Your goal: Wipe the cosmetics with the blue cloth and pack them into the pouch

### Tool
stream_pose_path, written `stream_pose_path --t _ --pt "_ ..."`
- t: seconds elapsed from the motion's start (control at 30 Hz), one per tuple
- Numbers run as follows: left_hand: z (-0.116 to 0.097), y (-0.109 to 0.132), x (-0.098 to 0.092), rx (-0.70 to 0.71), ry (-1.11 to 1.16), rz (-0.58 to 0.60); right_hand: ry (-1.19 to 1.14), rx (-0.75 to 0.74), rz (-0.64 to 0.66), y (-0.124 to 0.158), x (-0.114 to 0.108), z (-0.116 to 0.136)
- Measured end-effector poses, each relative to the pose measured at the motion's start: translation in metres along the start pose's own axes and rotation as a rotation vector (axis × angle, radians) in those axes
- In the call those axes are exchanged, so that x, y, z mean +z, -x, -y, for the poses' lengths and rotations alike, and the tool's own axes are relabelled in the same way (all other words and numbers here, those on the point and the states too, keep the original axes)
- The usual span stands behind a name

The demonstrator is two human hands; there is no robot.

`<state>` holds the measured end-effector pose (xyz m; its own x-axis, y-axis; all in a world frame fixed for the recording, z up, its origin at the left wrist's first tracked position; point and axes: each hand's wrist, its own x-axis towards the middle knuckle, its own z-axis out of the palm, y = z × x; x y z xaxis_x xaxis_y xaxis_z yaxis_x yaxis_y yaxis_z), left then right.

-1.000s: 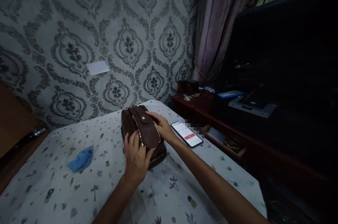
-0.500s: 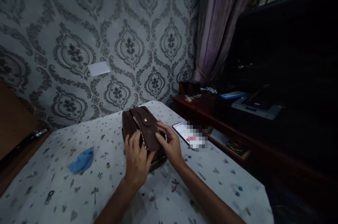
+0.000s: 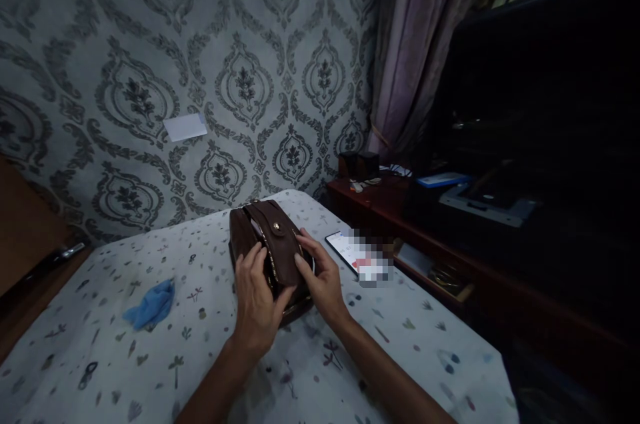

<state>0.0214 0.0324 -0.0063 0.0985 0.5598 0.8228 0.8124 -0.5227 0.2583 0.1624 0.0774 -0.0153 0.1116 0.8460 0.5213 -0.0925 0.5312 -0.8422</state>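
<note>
A brown leather handbag [image 3: 280,252] lies on the bed, its strap flap with a gold-coloured clasp facing up. Gold-toned trim edges the opening, which gapes a little to the left of the flap. My left hand [image 3: 256,304] holds the bag's near left side, fingers bent over the edge and thumb by the lower end of the flap. On the other side, my right hand [image 3: 324,281] grips the flap's right edge with thumb and fingers. What is inside the bag is hidden.
A phone with a lit screen [image 3: 350,252] lies right of the bag, partly pixelated. A crumpled blue cloth [image 3: 153,304] is on the left of the patterned sheet [image 3: 300,377]. Beyond the bed's right edge stands a dark red desk [image 3: 370,201] with an open drawer [image 3: 433,274].
The left hand's fingers have shifted slightly and lifted a little along the bag's edge. The right hand stays nearly in place. The view has moved very slightly.
</note>
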Motion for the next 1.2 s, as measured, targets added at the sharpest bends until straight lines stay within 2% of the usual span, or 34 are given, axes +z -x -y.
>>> stream_pose_path --t 0.23,0.5,0.83,1.03,1.2 --pt "0.002 -0.002 -0.004 0.080 -0.133 0.103 0.045 -0.036 0.042 0.002 -0.004 0.003" --pt "0.005 0.002 -0.003 0.116 -0.156 0.086 0.120 -0.124 0.076 0.010 -0.009 0.003" --pt "0.008 0.004 0.001 0.146 -0.149 0.093 0.275 -0.131 0.113 0.011 -0.005 -0.005" --pt "0.007 0.004 0.000 0.150 -0.176 0.107 0.346 -0.094 0.121 -0.001 -0.001 -0.005" --pt "0.006 0.003 0.000 0.153 -0.180 0.120 0.352 -0.059 0.232 -0.027 -0.005 -0.009"
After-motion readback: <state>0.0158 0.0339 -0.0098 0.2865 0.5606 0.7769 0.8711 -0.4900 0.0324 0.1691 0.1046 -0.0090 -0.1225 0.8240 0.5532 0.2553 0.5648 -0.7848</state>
